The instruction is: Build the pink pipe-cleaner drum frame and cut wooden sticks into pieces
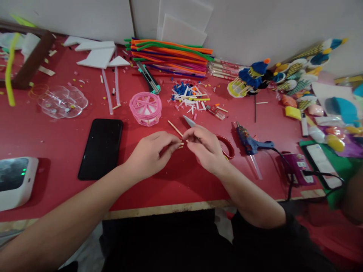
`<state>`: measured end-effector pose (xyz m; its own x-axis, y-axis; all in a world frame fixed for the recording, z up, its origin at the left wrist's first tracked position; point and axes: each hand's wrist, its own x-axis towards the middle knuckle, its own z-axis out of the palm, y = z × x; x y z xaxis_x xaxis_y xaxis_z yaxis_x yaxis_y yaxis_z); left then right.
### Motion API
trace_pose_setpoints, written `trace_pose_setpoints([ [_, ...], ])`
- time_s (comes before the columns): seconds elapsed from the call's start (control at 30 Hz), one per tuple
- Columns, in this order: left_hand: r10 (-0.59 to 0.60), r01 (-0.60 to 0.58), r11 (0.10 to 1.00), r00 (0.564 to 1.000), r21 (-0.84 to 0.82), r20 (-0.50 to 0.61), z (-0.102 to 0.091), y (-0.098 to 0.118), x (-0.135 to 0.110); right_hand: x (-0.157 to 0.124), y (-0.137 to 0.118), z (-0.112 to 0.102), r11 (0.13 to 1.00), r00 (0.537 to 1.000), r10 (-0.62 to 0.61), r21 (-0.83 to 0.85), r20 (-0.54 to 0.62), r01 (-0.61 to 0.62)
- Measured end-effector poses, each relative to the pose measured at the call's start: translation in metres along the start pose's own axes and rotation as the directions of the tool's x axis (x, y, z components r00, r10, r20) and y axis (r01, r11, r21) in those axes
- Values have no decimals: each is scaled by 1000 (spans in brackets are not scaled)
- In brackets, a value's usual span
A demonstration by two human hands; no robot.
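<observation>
Mid-table, my left hand is closed in a pinch on a few short wooden sticks, their ends poking out past the fingertips. Facing it, my right hand pinches the near end of a longer thin wooden stick, which slants away to the upper left. The fingertips of both hands nearly meet. Beneath my right hand lies a pair of scissors with red handles, partly hidden by the hand. A pink wheel-shaped craft piece with spokes stands just beyond my left hand.
A black phone lies left of my hands; a blue glue gun with a cord is at right. Behind are a cutter knife, pipe cleaners, cut scraps and a clear plastic dish. A white device sits far left.
</observation>
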<state>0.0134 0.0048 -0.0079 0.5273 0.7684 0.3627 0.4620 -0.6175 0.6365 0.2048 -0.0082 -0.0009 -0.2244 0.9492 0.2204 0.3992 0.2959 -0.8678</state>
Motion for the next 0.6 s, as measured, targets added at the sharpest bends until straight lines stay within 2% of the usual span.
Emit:
trace_pose_setpoints([
  [0.13, 66, -65, 995, 998, 70, -12, 0, -2, -1, 2, -5, 1, 964, 982, -176, -192, 61, 185],
  [0.23, 7, -5, 997, 1000, 77, -24, 0, -1, -1, 8, -4, -2, 949, 970, -216, -211, 107, 235],
  [0.33, -176, 180, 982, 981, 59, -77, -1, -2, -1, 21, 2, -12, 960, 986, -156, -226, 49, 164],
  [0.4, -257, 263, 963, 962, 59, -91, -3, -4, 0, 35, 10, -21, 941, 990, -118, -328, -78, 86],
  [0.5, -260, 264, 962, 963, 74, -66, -5, -7, 1, 60, 29, -34, 856, 976, -100, -516, -195, -16],
  [0.6, -307, 310, 950, 949, 40, -66, -7, -6, 2, 77, 43, -39, 778, 979, -45, -622, -199, -91],
])
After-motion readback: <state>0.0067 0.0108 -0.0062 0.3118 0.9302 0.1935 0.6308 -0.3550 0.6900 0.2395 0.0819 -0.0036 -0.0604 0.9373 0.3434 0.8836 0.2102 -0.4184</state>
